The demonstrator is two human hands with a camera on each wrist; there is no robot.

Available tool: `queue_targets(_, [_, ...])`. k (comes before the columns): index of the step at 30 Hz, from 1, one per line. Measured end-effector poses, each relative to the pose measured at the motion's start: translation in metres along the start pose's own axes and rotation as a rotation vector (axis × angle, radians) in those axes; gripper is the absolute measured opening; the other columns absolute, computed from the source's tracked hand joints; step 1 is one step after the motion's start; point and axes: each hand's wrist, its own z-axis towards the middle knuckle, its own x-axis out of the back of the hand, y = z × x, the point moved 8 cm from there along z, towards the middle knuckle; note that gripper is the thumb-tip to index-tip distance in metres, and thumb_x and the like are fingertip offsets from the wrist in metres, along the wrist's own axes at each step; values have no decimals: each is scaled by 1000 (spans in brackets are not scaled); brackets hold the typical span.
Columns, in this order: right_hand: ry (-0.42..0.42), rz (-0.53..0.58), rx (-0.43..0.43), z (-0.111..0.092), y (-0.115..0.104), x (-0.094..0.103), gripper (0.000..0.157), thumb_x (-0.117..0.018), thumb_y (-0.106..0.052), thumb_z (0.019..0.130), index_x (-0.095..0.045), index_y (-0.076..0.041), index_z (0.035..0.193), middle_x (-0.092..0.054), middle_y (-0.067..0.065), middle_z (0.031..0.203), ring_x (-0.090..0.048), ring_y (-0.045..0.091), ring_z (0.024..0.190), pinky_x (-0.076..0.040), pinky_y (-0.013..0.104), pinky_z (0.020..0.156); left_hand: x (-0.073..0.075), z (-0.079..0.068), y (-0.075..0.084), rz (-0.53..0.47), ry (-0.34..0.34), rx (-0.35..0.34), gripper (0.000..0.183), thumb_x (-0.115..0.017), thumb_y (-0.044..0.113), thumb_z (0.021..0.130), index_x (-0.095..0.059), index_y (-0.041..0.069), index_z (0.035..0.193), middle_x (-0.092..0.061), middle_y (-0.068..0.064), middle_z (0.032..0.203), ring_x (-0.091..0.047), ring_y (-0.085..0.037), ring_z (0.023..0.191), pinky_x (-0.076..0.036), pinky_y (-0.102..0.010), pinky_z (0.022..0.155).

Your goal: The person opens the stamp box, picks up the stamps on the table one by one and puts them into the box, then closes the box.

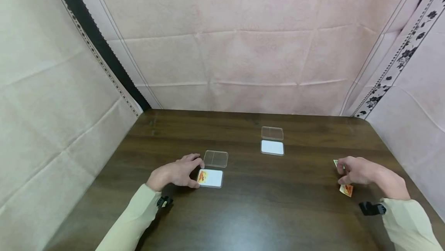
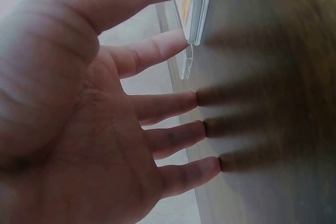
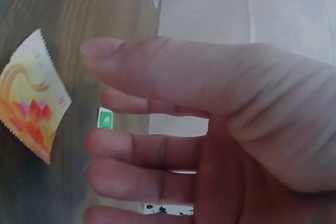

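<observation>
Brown table; I've left hand, fingers spread, case by tips; right hand, fingers apart, stamp beside.

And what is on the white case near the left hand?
A small orange stamp lies at the left end of the white case; what it covers cannot be seen.

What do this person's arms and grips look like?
The left sleeve and right sleeve are plain, pale cream. A black device sits near the left wrist, another near the right. Left grip and right grip are bare; no gloves or rings show.
</observation>
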Motion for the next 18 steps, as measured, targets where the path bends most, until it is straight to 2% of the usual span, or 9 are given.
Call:
queue_targets(3, [-32, 43, -61, -1, 6, -4, 28, -77, -17, 83, -50, -9, 88, -48, 3, 71, -49, 17, 59, -49, 32, 46, 1, -1, 1, -4, 3, -13, 49, -79, 35, 82, -50, 27, 121, -25, -13, 160, -29, -38, 143, -33, -64, 108])
queue_targets(7, [-53, 59, -116, -2, 13, -7, 27, -75, -15, 84, -48, -9, 86, -48, 4, 69, -48, 18, 58, -50, 33, 45, 0, -2, 2, -14, 5, -18, 50, -79, 35, 82, -50, 26, 121, -25, -13, 160, -29, -39, 144, -33, -65, 108])
queue_targets(18, [-69, 99, -145, 0, 14, -9, 23, -72, -10, 85, -50, -7, 89, -51, 7, 77, -52, 20, 62, -54, 36, 49, 0, -1, -1, -7, 4, 0, 50, -79, 36, 82, -50, 28, 122, -24, -11, 161, -28, -37, 144, -32, -64, 109])
